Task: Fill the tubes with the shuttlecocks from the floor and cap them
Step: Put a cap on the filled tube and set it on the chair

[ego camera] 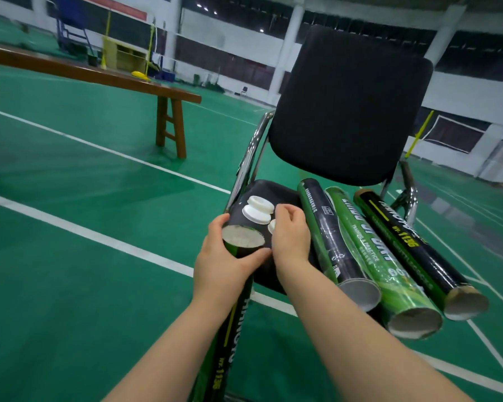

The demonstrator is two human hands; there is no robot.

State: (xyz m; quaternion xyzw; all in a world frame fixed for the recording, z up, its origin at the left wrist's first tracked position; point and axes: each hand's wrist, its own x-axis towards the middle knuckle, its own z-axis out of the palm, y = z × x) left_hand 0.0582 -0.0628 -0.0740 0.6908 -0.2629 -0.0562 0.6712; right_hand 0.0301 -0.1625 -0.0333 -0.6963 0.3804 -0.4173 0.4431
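Centre frame: left hand (224, 258) clamps the open black-and-green cardboard tube (233, 323). Right hand (291, 232), fingers curled, meets a round white plastic cap (271, 226) on the black chair seat (273, 190); grip indeterminate.

Dim, even indoor light falls from small ceiling lamps (204, 7) at 12 o'clock, leaving a soft sheen on the green floor (70, 265) and a faint shadow beneath the bench (99, 75) at 10 o'clock. Glossy tubes (369, 256) at 4 o'clock carry pale streaks of glare. The chair back (349, 105) is near-featureless black. Background at 10 to 11 o'clock smears with motion blur; pillars (285, 53) lean and court lines (99, 237) bow from wide-angle distortion.
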